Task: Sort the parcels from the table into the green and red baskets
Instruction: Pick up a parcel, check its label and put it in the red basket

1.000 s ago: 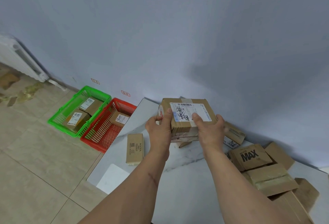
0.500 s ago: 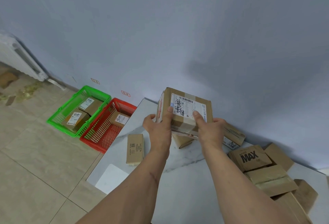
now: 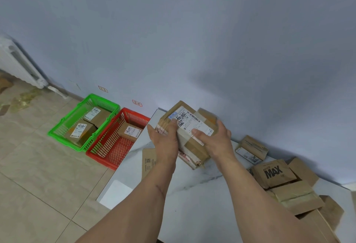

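A taped cardboard parcel (image 3: 189,127) with a white shipping label is held above the white table (image 3: 192,200), tilted. My left hand (image 3: 163,138) grips its left edge and my right hand (image 3: 215,138) grips its right side. On the floor to the left stand the green basket (image 3: 65,127) with two labelled parcels and the red basket (image 3: 107,152) with one labelled parcel. A flat parcel (image 3: 148,161) lies on the table, partly hidden behind my left forearm.
Several more parcels lie piled at the table's right, among them one printed MAX (image 3: 273,173) and a small labelled one (image 3: 250,150) by the wall. A white radiator (image 3: 17,63) stands far left. The floor is tiled.
Both hands have lifted the parcel off the stack and turned it, so that it now tilts with its label facing up and left. The parcel that lay under it is no longer seen.
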